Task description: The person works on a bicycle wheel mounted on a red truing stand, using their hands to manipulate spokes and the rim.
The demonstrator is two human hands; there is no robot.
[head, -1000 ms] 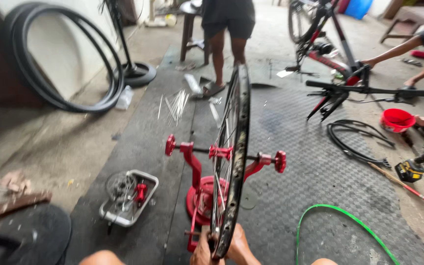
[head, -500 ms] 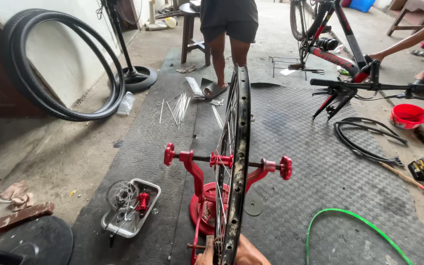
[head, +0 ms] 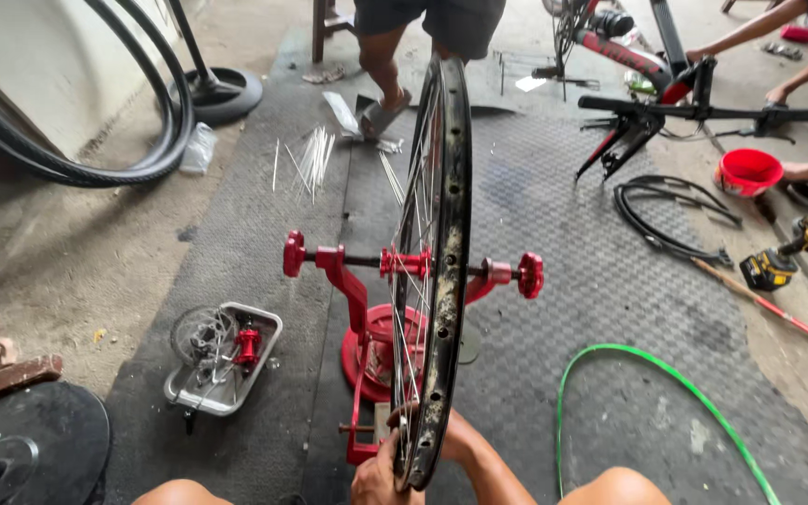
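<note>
Low, both hands (head: 413, 463) grip rim (head: 443, 281)

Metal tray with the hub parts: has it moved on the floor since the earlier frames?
No. The metal tray lies at the rubber mat's left edge, left of the red truing stand, as before. Only the camera's framing shifted.

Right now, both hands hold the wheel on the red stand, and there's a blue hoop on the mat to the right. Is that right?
Not quite: the hoop is green, not blue, as the head view shows. The rest holds: the left hand and right hand hold the wheel on the red stand, and the hoop lies on the mat to the right.
</note>
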